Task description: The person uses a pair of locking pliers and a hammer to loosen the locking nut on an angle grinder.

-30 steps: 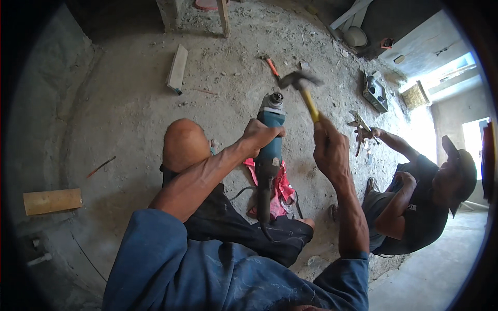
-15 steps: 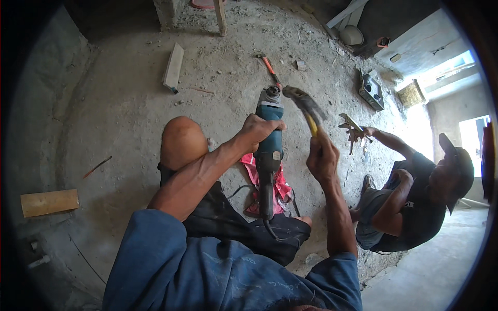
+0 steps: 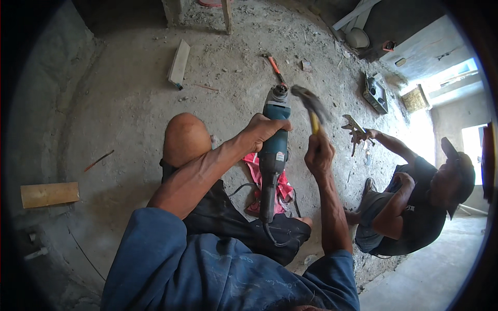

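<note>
My left hand [image 3: 267, 129] is closed round a teal-and-black angle grinder [image 3: 272, 160], held with its metal spindle end [image 3: 280, 93] upward. My right hand [image 3: 319, 153] grips the yellow handle of a hammer [image 3: 315, 119], whose motion-blurred dark head is just right of the spindle; I cannot tell if they touch. A crumpled pink cloth [image 3: 282, 186] lies below the grinder, beside its black cord. An orange-handled hammer [image 3: 274, 65] lies on the floor beyond the spindle.
At right a crouching co-worker [image 3: 404, 202] holds metal pliers [image 3: 355, 127]. Debris covers the concrete floor [image 3: 124, 103]. Around lie boards [image 3: 179, 62], a cardboard-coloured panel [image 3: 49, 194] and a dark crate [image 3: 374, 93]. A wooden post [image 3: 226, 15] stands at the back.
The hammer in my right hand has swung from above the grinder's spindle down to its right side, the hand moving slightly left. The grinder has shifted only slightly.
</note>
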